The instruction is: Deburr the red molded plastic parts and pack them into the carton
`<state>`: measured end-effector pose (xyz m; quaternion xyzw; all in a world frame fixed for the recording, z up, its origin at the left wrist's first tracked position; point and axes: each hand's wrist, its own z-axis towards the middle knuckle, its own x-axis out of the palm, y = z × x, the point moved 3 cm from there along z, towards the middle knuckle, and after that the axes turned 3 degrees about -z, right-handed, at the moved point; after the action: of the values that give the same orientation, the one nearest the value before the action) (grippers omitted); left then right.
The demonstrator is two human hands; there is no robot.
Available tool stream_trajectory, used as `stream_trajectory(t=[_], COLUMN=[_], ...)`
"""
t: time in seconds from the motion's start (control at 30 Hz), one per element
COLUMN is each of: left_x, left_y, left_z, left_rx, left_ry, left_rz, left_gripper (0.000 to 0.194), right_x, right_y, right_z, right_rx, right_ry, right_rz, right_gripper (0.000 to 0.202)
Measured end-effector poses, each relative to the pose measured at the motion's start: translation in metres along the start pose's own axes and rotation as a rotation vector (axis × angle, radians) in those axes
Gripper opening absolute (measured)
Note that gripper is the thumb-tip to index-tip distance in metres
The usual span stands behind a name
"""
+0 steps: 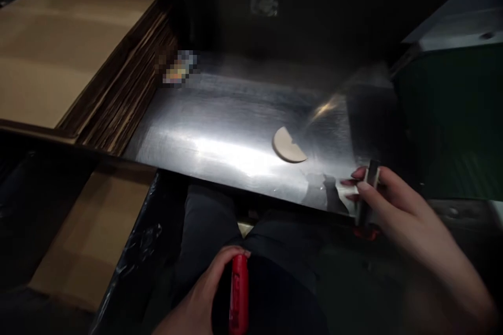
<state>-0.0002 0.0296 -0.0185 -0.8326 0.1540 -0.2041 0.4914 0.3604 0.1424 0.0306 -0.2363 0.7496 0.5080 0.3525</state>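
Note:
My left hand (200, 296), low in the view above my lap, is closed on a long red plastic tool (239, 293) with slots along its side. The tool's exact kind does not show. At the front right edge of the metal work surface (176, 120), my right hand (387, 196) pinches a narrow dark bar with pale edges (372, 174) between thumb and fingers. A beige half-round piece (288, 146) with a small notch in its straight side lies flat on the metal, left of my right hand and apart from it.
A tall stack of brown cardboard sheets (78, 36) stands on the left. Below it is another cardboard piece (94, 235) beside black plastic wrapping (145, 241). A dark upright panel (314, 10) closes off the back. A green surface (451, 120) lies at right.

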Motion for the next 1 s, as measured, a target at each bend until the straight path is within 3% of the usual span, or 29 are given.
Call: stream_trajectory(t=[0.1, 0.17, 0.23, 0.37, 0.57, 1.0], left_x=[0.0, 0.001, 0.002, 0.002, 0.0, -0.003], left_y=[0.003, 0.002, 0.0, -0.003, 0.002, 0.004], left_z=[-0.014, -0.018, -0.018, -0.016, -0.019, -0.02], left_rx=[-0.001, 0.051, 0.112, 0.16, 0.181, 0.155], left_ry=[0.025, 0.055, 0.07, 0.081, 0.073, 0.052], left_rz=[0.097, 0.18, 0.222, 0.238, 0.222, 0.228], left_gripper=[0.113, 0.12, 0.122, 0.126, 0.126, 0.128], right_x=[0.018, 0.037, 0.056, 0.081, 0.098, 0.104], right_y=[0.017, 0.033, 0.048, 0.07, 0.085, 0.087], right_z=[-0.052, -0.084, -0.106, -0.121, -0.119, -0.122], right_rx=[-0.006, -0.091, -0.179, -0.305, -0.385, -0.501], right_ry=[0.394, 0.633, 0.762, 0.828, 0.958, 0.862], right_rz=[0.177, 0.135, 0.048, 0.002, -0.079, -0.198], right_gripper=[0.05, 0.045, 0.041, 0.037, 0.032, 0.019])
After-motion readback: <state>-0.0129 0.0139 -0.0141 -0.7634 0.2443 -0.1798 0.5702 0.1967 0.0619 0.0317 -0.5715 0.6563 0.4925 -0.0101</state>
